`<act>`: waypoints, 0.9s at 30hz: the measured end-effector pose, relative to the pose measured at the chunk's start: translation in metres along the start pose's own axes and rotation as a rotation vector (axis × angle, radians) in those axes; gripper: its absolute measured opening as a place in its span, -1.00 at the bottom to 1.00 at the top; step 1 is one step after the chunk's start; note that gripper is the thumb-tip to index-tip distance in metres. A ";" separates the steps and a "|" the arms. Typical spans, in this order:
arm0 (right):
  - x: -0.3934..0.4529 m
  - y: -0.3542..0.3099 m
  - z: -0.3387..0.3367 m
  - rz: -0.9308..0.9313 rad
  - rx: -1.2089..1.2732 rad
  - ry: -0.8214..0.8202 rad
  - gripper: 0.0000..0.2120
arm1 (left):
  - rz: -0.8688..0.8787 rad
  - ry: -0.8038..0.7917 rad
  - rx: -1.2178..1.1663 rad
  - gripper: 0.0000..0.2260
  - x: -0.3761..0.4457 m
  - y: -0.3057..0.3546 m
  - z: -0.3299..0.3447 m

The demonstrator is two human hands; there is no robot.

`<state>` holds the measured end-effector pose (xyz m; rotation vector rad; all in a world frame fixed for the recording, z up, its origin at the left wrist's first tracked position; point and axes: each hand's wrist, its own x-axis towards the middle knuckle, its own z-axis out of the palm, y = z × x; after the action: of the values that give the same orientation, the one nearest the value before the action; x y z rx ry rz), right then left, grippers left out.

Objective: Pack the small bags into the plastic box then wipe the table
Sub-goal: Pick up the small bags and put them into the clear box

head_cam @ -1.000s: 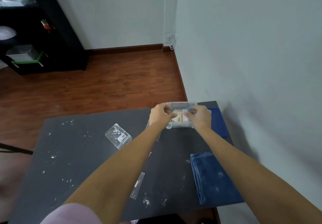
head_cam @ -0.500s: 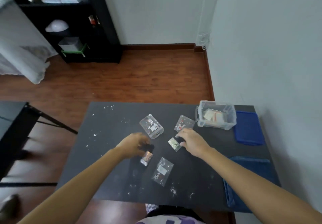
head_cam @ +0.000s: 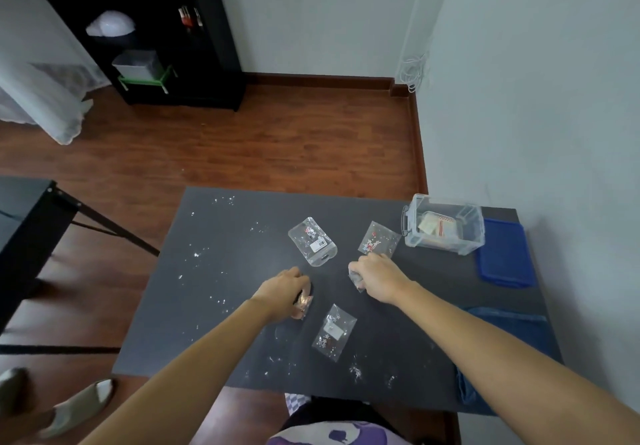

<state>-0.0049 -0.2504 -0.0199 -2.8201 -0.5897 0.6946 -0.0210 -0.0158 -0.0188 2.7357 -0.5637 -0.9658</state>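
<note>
Small clear bags (head_cam: 334,332) lie scattered mid-table; the clear lidless plastic box (head_cam: 445,225) stands far right. A coppery bag (head_cam: 302,303) is pinched by the left hand (head_cam: 282,292), another by the right hand (head_cam: 377,276). Slick film could slip from either pinch, spilling more glitter.

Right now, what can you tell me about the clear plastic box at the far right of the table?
The clear plastic box is small, see-through and rectangular, with rounded corners and a dark clip handle on its left end. It stands upright and lidless on the dark table near the wall, its right end against a flat blue lid. Inside lie a few pale packets, one striped red. Neither hand touches it.
</note>
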 end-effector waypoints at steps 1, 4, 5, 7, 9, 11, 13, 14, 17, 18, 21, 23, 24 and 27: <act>-0.002 -0.001 0.001 0.021 0.035 0.006 -0.84 | -0.005 -0.013 0.007 -0.65 0.001 0.001 0.000; -0.013 0.000 0.005 0.104 0.208 0.045 -0.88 | -0.051 -0.033 -0.032 -0.78 0.003 0.004 0.003; -0.017 0.001 0.006 0.126 0.262 0.060 -0.89 | -0.069 -0.013 -0.075 -0.80 0.003 0.005 0.004; -0.027 0.008 0.005 0.167 0.345 0.128 -0.90 | -0.089 0.060 -0.187 -0.83 0.005 0.009 0.003; -0.038 0.021 0.000 0.191 0.426 0.280 -0.86 | -0.075 0.151 -0.283 -0.86 0.012 0.019 -0.007; -0.050 0.037 -0.011 0.173 0.494 0.458 -0.80 | -0.019 0.245 -0.358 -0.85 0.025 0.037 -0.022; -0.060 0.058 -0.023 0.176 0.539 0.604 -0.75 | 0.078 0.328 -0.444 -0.85 0.042 0.062 -0.041; -0.062 0.068 -0.029 0.226 0.550 0.644 -0.75 | 0.117 0.370 -0.480 -0.88 0.051 0.075 -0.050; -0.069 0.103 -0.042 0.467 0.522 0.777 -0.84 | 0.172 0.464 -0.610 -0.87 0.083 0.122 -0.074; -0.072 0.114 -0.044 0.527 0.537 0.812 -0.87 | 0.176 0.476 -0.654 -0.85 0.094 0.137 -0.080; -0.074 0.133 -0.051 0.643 0.612 0.827 -0.90 | 0.171 0.467 -0.725 -0.81 0.120 0.173 -0.089; -0.072 0.138 -0.053 0.685 0.621 0.822 -0.89 | 0.137 0.445 -0.736 -0.79 0.132 0.187 -0.089; -0.071 0.139 -0.053 0.700 0.621 0.819 -0.88 | 0.119 0.438 -0.735 -0.78 0.136 0.191 -0.088; -0.064 0.140 -0.052 0.745 0.609 0.787 -0.85 | 0.074 0.443 -0.757 -0.74 0.139 0.190 -0.085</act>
<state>0.0147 -0.4081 0.0151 -2.3504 0.7017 -0.1880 0.0773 -0.2417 0.0243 2.1105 -0.1609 -0.3984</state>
